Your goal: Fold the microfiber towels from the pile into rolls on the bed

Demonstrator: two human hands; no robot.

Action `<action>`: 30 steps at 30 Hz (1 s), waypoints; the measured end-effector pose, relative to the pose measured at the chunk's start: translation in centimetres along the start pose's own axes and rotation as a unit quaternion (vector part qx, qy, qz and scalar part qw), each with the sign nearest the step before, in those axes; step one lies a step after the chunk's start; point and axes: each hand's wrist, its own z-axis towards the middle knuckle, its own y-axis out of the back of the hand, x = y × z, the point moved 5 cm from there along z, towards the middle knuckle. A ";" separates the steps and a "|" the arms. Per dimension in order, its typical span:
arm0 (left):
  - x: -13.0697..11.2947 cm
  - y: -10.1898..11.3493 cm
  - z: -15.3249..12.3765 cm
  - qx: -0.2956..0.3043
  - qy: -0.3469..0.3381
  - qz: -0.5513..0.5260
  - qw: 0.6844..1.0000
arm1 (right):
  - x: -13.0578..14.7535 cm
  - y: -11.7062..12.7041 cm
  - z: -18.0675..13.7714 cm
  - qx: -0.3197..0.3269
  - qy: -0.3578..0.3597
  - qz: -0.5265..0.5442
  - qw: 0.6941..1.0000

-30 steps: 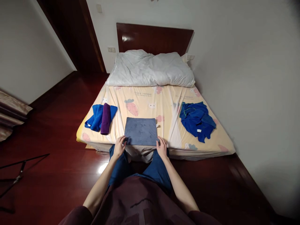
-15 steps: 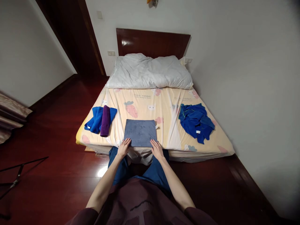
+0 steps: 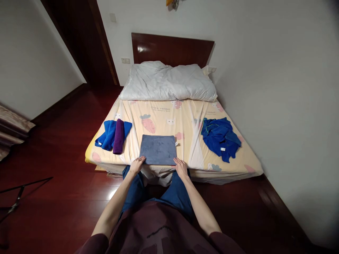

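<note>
A blue-grey towel (image 3: 158,150) lies flat and folded into a rectangle on the bed's near edge, a small white tag sticking out on its right side. My left hand (image 3: 137,165) rests at its near left corner with the fingers stretched out. At the near right corner, the extended fingers of my right hand (image 3: 181,167) touch the towel's edge. Both thumbs are hard to make out. To the left, a rolled purple towel (image 3: 119,137) lies on top of a blue towel (image 3: 107,135). A crumpled pile of blue cloth (image 3: 220,137) with a white tag sits to the right.
The bed (image 3: 161,116) has a yellow patterned sheet, with a white quilt (image 3: 169,83) bunched against the dark headboard (image 3: 172,49). A wall (image 3: 286,88) runs close along the right. Black stand legs (image 3: 19,195) stand on the floor at lower left.
My hands have moved slightly apart, the right one outward to the towel's near right corner. The towel stays flat and the other cloths have not moved.
</note>
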 end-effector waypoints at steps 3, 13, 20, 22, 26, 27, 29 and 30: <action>0.3 -0.5 -1.5 -0.002 -0.010 -0.024 1.000 | -0.2 0.1 -1.7 0.001 0.009 0.020 1.000; 3.2 0.4 -2.8 -0.098 0.025 -0.168 0.981 | -3.5 0.0 -1.0 -0.045 -0.063 0.207 0.975; 4.4 0.0 -3.3 -0.143 0.102 -0.211 0.962 | -4.2 -0.4 -1.2 -0.074 -0.092 0.225 0.967; 4.5 0.0 -3.2 -0.148 0.113 -0.229 0.955 | -4.1 -0.4 -1.1 -0.069 -0.094 0.232 0.966; 4.6 0.3 -2.8 -0.169 0.137 -0.270 0.938 | -4.1 -0.2 -0.7 -0.076 -0.113 0.225 0.965; 4.6 0.3 -2.7 -0.177 0.145 -0.276 0.934 | -4.2 -0.1 -0.5 -0.081 -0.120 0.221 0.964; 4.5 0.2 -2.5 -0.188 0.159 -0.284 0.927 | -4.2 0.0 -0.3 -0.090 -0.132 0.215 0.964; 4.5 0.2 -2.4 -0.192 0.166 -0.289 0.923 | -4.2 0.1 -0.2 -0.092 -0.137 0.212 0.963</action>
